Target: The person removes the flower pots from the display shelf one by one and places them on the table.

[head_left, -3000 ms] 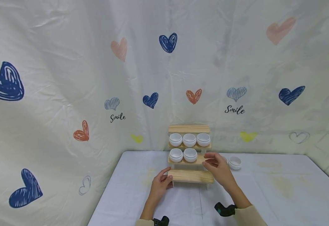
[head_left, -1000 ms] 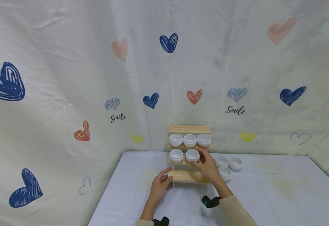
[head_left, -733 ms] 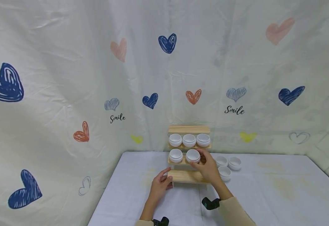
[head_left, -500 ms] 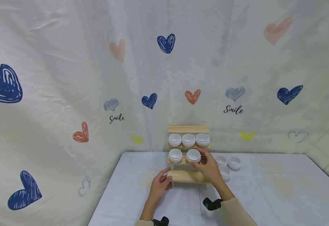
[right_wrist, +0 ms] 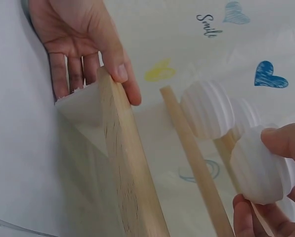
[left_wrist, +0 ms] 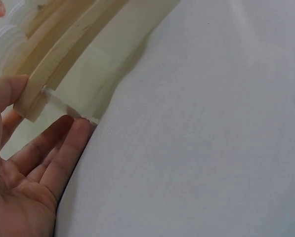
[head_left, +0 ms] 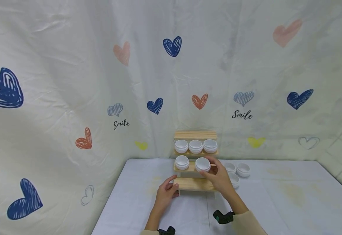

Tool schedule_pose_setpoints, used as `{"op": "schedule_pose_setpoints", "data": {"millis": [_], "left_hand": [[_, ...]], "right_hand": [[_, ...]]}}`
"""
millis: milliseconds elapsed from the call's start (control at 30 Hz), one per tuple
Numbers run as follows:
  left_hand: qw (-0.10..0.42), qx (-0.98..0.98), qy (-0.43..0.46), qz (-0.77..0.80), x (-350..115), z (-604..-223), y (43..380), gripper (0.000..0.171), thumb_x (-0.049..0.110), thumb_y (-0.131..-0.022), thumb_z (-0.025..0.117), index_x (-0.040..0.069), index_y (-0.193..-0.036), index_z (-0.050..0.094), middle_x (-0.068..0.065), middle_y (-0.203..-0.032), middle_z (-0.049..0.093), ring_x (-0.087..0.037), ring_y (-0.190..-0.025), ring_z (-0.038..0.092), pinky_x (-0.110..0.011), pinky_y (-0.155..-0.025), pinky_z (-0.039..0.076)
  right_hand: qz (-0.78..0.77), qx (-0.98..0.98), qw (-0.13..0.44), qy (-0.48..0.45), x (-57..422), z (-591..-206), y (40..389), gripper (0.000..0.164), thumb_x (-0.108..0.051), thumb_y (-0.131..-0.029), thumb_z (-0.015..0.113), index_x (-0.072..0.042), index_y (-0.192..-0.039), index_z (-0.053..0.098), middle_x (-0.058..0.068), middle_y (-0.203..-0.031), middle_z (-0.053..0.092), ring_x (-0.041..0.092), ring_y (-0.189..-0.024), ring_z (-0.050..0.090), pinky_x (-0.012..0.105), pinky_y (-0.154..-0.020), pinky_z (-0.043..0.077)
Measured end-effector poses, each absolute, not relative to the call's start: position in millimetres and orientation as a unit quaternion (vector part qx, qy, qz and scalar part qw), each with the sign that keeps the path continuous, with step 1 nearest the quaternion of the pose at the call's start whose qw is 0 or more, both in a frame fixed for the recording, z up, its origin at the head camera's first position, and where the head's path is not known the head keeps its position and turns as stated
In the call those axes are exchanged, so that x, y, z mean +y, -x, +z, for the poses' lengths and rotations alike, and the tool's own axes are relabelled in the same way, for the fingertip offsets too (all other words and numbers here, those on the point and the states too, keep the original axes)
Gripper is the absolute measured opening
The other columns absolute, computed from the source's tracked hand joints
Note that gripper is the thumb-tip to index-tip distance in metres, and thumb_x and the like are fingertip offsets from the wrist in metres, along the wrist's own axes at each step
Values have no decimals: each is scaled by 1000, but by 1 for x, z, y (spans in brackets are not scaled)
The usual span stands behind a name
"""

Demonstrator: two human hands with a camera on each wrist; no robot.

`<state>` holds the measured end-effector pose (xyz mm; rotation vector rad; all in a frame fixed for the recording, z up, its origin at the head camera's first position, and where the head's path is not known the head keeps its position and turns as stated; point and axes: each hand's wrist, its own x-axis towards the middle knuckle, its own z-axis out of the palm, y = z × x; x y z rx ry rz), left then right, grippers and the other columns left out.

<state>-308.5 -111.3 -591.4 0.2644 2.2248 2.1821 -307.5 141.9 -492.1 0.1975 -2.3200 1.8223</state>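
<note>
My right hand point(head_left: 219, 178) pinches a small white bowl point(head_left: 202, 164) between thumb and fingers. The bowl is by the middle tier of a stepped wooden display rack point(head_left: 194, 183); the right wrist view shows its ribbed side point(right_wrist: 258, 165) tilted in the fingers. On the left of that tier stands another white bowl point(head_left: 181, 162), and three more bowls point(head_left: 195, 147) line the tier behind. My left hand point(head_left: 165, 192) grips the left end of the lowest plank, with its thumb on the wood point(left_wrist: 38, 94) and other fingers by the clear side support.
Three white bowls point(head_left: 243, 169) stand on the white-covered table point(head_left: 265, 202) right of the rack, partly behind the right hand. The rack's top plank point(head_left: 195, 134) bears nothing. A white curtain point(head_left: 71, 81) with hearts hangs close behind.
My right hand came left, took hold of the second bowl on the middle tier, and has shifted it slightly right and toward me. My left hand stays at the rack.
</note>
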Motion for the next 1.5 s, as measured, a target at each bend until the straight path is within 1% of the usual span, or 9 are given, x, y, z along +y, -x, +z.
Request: {"op": "schedule_pose_setpoints", "data": {"millis": [200,367,433,500,667,733,900,1133,1500], "left_hand": [[5,713,-88,696,-111,-591,309,54,27,-99,69,9,-147,54,-19,-116,74,-26,-98,75,-38,-80,65],[8,709,-82,700,-110,-589,308,51,26,-99,69,12,-146,56,-19,-116,73,-30,-100,75,-40,-81,65],[8,708,-80,702,-110,-588,307,51,25,-99,69,12,-146,56,-19,-116,73,-31,-100,75,-41,-81,65],[6,706,-80,703,-110,-588,307,51,24,-100,68,10,-147,55,-20,-116,73,-31,-101,74,-41,-81,65],[3,702,-79,707,-110,-592,307,51,20,-100,67,6,-147,53,-20,-116,73,-26,-98,75,-43,-81,65],[4,703,-77,707,-110,-592,307,51,20,-100,67,7,-147,53,-20,-116,73,-23,-98,74,-43,-81,65],[7,705,-77,705,-110,-592,308,50,22,-100,67,9,-147,54,-19,-117,73,-21,-98,74,-42,-82,65],[7,703,-77,707,-109,-592,308,51,21,-100,68,9,-147,54,-19,-116,73,-20,-97,74,-41,-81,65],[9,705,-72,706,-111,-591,306,49,22,-100,68,12,-147,55,-18,-116,73,-25,-99,74,-42,-82,65]], "right_hand": [[604,-789,94,-54,145,-491,302,73,-14,-87,83,-8,-150,47,16,-145,55,31,-125,59,27,-99,55],[591,-800,92,-54,147,-490,297,71,-13,-87,82,-7,-149,47,17,-145,54,32,-126,59,35,-104,55],[588,-802,95,-58,148,-490,296,70,-12,-87,83,-6,-147,48,17,-143,56,33,-125,60,35,-104,55],[588,-801,95,-64,149,-491,294,69,-11,-86,83,-5,-147,49,17,-142,57,32,-124,60,31,-102,55],[593,-797,83,-71,154,-494,290,70,-12,-86,84,-8,-147,50,15,-141,57,31,-124,59,17,-97,52],[591,-800,80,-69,156,-494,288,70,-15,-86,84,-10,-147,50,14,-141,57,30,-124,59,15,-95,51],[581,-806,85,-74,160,-495,284,70,-16,-87,83,-8,-147,49,14,-143,55,30,-123,59,17,-96,53],[577,-807,87,-84,167,-501,280,72,-16,-86,84,-7,-147,49,15,-142,56,25,-119,59,13,-93,52],[572,-810,91,-90,176,-511,277,71,-16,-85,85,-4,-145,50,16,-140,57,20,-115,60,16,-91,54]]}}
